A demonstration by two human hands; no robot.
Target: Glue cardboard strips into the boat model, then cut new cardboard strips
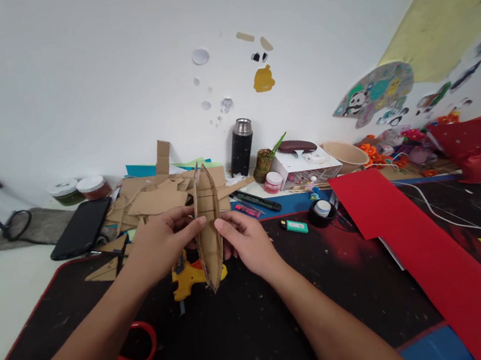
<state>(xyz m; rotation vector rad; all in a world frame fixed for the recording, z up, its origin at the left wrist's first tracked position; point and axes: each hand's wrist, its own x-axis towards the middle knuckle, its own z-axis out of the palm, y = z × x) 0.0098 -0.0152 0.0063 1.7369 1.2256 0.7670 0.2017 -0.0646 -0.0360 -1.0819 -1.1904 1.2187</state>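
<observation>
A small cardboard boat (211, 234), long and pointed at its lower end, is held up over the black desk mat. Its side walls are narrow strips, and its upper end shows two split points. My left hand (169, 238) pinches the left wall with the thumb in front. On the other side, my right hand (245, 237) grips the right wall, thumb near its edge. Behind and below the boat lies a yellow glue gun (188, 280), partly covered by the boat and my fingers. Scissors with red and yellow handles (141, 345) rest under my left forearm.
Cardboard scraps (155, 195) pile up along the wall, beside a black phone (81, 228). A black thermos (242, 147), a white box (306, 163) and a green lighter (294, 226) stand or lie further right. Red card (432, 252) crosses the mat's right side, near a white cable.
</observation>
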